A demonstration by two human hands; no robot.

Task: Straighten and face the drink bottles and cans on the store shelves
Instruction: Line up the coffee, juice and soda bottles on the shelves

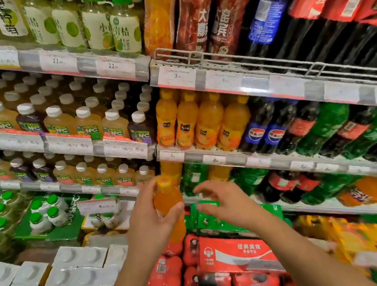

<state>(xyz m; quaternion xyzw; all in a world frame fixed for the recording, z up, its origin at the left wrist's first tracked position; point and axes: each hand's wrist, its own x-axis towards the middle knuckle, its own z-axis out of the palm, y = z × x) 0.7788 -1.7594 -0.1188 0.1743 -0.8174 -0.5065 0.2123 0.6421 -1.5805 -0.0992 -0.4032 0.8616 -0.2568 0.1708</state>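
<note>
My left hand (149, 219) grips an orange drink bottle (167, 197) around its middle, thumb on the near side and fingers curled round the far side, so the yellow cap stands clear above my knuckles. The bottle is upright and sits just in front of the front edge of the low shelf (271, 163), at that shelf's left end, below the row of orange bottles (200, 125) lined along the front edge of the shelf above.

My right hand (225, 203) holds nothing. Its fingers are spread and loosely bent, pointing left toward the bottle, close beside it but apart from it. It hovers over a green pack (223, 219) of drinks that lies under the low shelf's front edge.

On the low shelf, right of the bottle, stand green bottles (194, 179), and further right dark cola bottles (283, 185) with red labels; this part is blurred. One shelf up, next to the orange row, there are cola bottles with blue labels (260, 134), then more green and red-labelled ones toward the right edge.

Below my arms lie red shrink-wrapped packs of cans (230, 256). To their left sit white cartons (78, 268) stacked in rows. The shelves to the left carry white-capped juice bottles (86, 125) with their labels to the front edge.
</note>
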